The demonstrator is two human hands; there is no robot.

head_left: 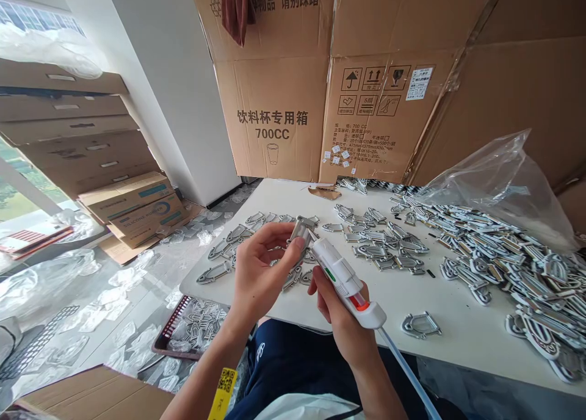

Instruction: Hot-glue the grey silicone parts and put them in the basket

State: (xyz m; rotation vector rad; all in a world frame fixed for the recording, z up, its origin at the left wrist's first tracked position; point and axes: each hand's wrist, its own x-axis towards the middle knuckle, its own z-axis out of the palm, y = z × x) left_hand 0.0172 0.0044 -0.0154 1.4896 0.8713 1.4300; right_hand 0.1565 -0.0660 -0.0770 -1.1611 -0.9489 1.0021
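Note:
My left hand [263,264] is closed around a grey arch-shaped metal piece [302,229], raised above the table, gripping it between thumb and fingers. In my right hand [341,313] is a white electric screwdriver [336,267] with an orange-red section and a cable leaving its rear. Its thin metal tip meets or nearly meets the piece; exact contact is hard to make out. Beneath and around my hands, similar grey pieces [215,272] lie spread over the white table [302,313]. Another group of pieces [384,243] lies right of the screwdriver.
A large heap of grey pieces [517,255] covers the table's right side, beside a clear plastic bag [508,182]. Tall cardboard [274,84] walls the back. A dark red basket [167,340] holding pieces sits lower left. Stacked boxes [137,206] and plastic wrap [114,304] occupy the left floor.

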